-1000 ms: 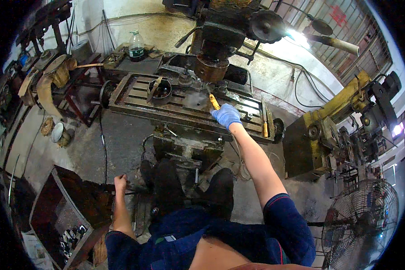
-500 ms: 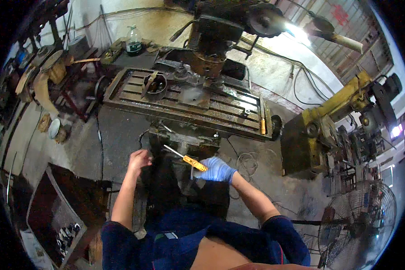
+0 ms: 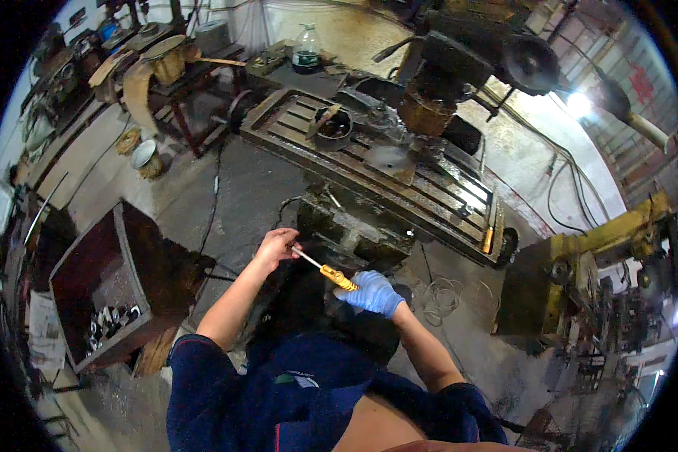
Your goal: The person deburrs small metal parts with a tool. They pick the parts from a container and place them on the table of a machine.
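My right hand (image 3: 371,292), in a blue-and-white glove, is closed around the rear of a yellow-handled tool (image 3: 337,276) with a slim metal rod. The rod points up and left, away from the glove. My bare left hand (image 3: 279,247) has its fingers closed at the rod's far end; the tip is hidden by them. Both hands are in front of the milling machine's base, below its slotted table (image 3: 290,154). On that table stands a round metal pot (image 3: 331,134), and a yellow-handled item (image 3: 488,239) lies at its right end.
At left stands an open box (image 3: 90,256) with metal pieces in it. A white bucket (image 3: 146,157) is on the floor behind it. Coiled wire (image 3: 443,297) lies on the floor at right, near a yellow-and-dark machine (image 3: 539,279). A clear bottle (image 3: 306,49) stands at the back.
My left hand has moved right and closed on the rod's end. The right hand keeps its hold on the tool. The view has turned left, shifting the surroundings rightward.
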`<state>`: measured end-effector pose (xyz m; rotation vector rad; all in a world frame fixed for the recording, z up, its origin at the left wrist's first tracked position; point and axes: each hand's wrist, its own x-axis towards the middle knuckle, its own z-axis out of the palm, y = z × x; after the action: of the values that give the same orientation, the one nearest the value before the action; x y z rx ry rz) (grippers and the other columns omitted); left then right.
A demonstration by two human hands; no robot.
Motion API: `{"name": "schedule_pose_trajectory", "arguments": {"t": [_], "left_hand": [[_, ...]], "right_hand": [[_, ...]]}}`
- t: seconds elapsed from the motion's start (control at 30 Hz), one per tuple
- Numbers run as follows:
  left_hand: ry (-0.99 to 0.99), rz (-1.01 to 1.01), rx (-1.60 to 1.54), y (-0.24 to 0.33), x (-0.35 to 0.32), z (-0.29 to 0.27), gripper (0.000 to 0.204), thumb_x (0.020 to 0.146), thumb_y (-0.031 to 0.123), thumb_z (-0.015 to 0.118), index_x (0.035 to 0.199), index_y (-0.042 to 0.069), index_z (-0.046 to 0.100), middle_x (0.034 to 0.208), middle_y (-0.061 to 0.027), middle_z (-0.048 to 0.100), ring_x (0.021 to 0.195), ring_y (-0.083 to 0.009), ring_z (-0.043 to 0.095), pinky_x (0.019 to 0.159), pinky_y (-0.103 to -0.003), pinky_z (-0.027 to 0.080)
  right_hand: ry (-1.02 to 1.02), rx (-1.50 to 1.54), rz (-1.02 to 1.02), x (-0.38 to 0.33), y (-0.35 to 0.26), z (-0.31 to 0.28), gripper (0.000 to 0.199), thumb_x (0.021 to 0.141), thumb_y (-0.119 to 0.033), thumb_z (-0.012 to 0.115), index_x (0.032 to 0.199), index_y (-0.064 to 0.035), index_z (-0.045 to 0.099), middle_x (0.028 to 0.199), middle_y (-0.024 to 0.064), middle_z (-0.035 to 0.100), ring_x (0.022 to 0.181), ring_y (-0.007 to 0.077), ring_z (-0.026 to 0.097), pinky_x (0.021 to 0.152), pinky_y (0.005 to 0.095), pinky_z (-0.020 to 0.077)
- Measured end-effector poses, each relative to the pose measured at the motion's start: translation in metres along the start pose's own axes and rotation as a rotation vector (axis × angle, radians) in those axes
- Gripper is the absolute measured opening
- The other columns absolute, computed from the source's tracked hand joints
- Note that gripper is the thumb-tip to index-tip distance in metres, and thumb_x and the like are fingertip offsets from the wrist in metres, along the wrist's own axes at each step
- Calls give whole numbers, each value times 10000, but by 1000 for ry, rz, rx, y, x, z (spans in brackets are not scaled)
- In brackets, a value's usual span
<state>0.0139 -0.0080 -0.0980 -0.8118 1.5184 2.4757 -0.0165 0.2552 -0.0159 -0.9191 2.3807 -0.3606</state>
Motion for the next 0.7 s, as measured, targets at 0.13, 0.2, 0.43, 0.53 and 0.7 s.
{"name": "schedule_pose_trajectory", "arguments": {"t": [0.13, 0.2, 0.43, 0.53, 0.7], "left_hand": [[33, 85, -5, 28, -41, 4, 211, 857, 157, 507, 1013, 17, 533, 733, -79, 589, 596, -161, 586, 548, -284, 508], [39, 174, 78, 35, -58, -7, 205, 842, 141, 519, 995, 8, 550, 727, -61, 585, 636, -148, 579, 574, -271, 494], [159, 572, 1146, 163, -273, -41, 313, 825, 146, 560, 1097, -7, 539, 853, -107, 627, 752, -188, 593, 687, -306, 478], [547, 611, 1272, 189, -351, -98, 300, 825, 122, 561, 1093, -13, 547, 892, -107, 628, 807, -175, 594, 728, -301, 471], [1273, 136, 1474, 167, -407, -223, 366, 739, 206, 633, 1074, 68, 586, 1048, -126, 614, 964, -324, 578, 811, -378, 462]], "right_hand": [[-20, 163, -87, 3, -6, -2, 577, 714, -589, 536, 651, -23, 625, 638, 197, 584, 614, 370, 571, 574, 434, 432], [-132, 257, -119, -3, -20, -9, 539, 721, -545, 572, 656, -11, 607, 592, 192, 558, 559, 339, 566, 542, 419, 423], [-84, 530, -213, -16, -28, -9, 302, 738, -311, 672, 801, -20, 624, 598, 35, 563, 535, 84, 501, 507, 258, 416], [-134, 648, -101, -23, -46, -19, 260, 733, -265, 682, 753, -17, 604, 591, 6, 539, 550, 70, 471, 512, 248, 396], [-109, 563, -230, -10, -43, -11, 246, 719, -226, 701, 702, -8, 587, 587, -6, 518, 537, 72, 445, 488, 267, 366]]}}
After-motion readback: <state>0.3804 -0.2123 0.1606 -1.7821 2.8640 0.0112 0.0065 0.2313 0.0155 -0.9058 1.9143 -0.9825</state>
